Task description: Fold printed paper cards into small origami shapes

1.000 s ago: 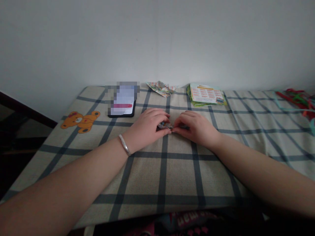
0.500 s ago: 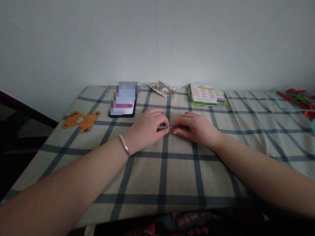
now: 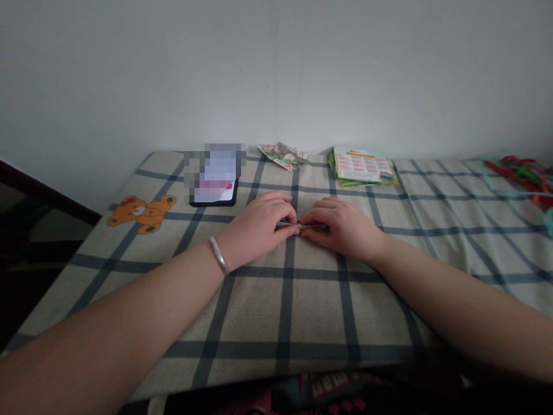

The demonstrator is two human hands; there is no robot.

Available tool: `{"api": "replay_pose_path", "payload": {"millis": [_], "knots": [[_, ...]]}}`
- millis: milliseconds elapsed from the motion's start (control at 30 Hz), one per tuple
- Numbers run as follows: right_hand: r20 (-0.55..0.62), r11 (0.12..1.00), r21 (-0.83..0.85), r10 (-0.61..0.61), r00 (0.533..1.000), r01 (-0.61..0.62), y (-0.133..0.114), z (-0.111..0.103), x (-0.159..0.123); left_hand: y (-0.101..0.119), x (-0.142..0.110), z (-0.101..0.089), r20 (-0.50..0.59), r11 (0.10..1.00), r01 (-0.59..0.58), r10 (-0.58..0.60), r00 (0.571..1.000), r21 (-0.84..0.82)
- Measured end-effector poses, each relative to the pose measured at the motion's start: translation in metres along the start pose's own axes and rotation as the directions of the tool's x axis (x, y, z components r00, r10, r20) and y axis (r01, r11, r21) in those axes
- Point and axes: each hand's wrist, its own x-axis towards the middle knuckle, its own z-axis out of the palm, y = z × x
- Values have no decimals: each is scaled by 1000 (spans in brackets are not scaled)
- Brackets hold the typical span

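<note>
My left hand (image 3: pixel 266 222), with a silver bangle on its wrist, pinches one end of a thin folded strip of printed paper (image 3: pixel 283 223). From the other side my right hand (image 3: pixel 341 226) pinches the same paper, the fingertips of both hands almost meeting at its middle. Most of the strip is hidden by the fingers; only narrow greyish edges show. Both hands are low over the checked tablecloth (image 3: pixel 259 311), near the centre of the table.
A phone (image 3: pixel 218 178) with a lit screen lies beyond my left hand. Left of it is an orange bear cutout (image 3: pixel 142 213). Crumpled printed paper (image 3: pixel 284 155) and a stack of printed leaflets (image 3: pixel 363 167) lie by the wall. Red and green items (image 3: pixel 525 174) sit far right.
My right fingers have shifted slightly left, closer to my left fingertips, and a bit more of the paper shows beneath them. My left hand stays nearly in place.
</note>
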Motion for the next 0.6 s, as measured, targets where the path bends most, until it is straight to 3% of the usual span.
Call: {"api": "replay_pose_path", "payload": {"millis": [333,600], "knots": [[3,983,122,141,990,-140,-7,3,2,0,0,0,2,999,-38,38,999,35],[-65,997,62,52,997,-48,-8,2,-1,1,0,1,1,995,-56,56,998,88]]}}
